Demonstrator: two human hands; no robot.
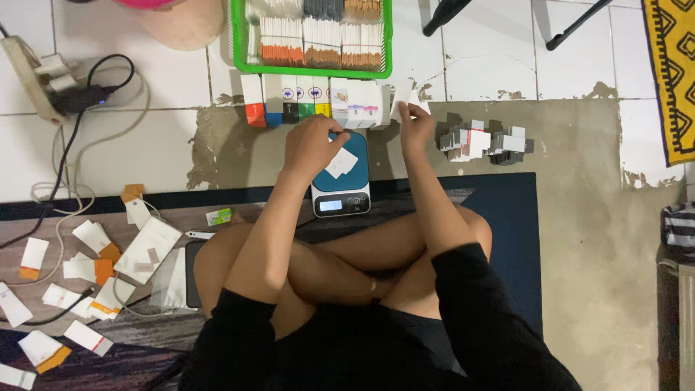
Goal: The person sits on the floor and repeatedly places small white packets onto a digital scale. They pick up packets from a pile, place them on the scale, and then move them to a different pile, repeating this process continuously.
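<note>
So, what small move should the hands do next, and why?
Probably the left hand lets go of the white packet on the digital scale and draws back: it is touching the packet, so a reading may be off. The right hand holds another packet.

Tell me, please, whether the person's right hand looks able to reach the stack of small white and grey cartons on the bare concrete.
Probably yes: the right hand is beside the stack of small white and grey cartons, with only bare concrete floor between them.
</note>
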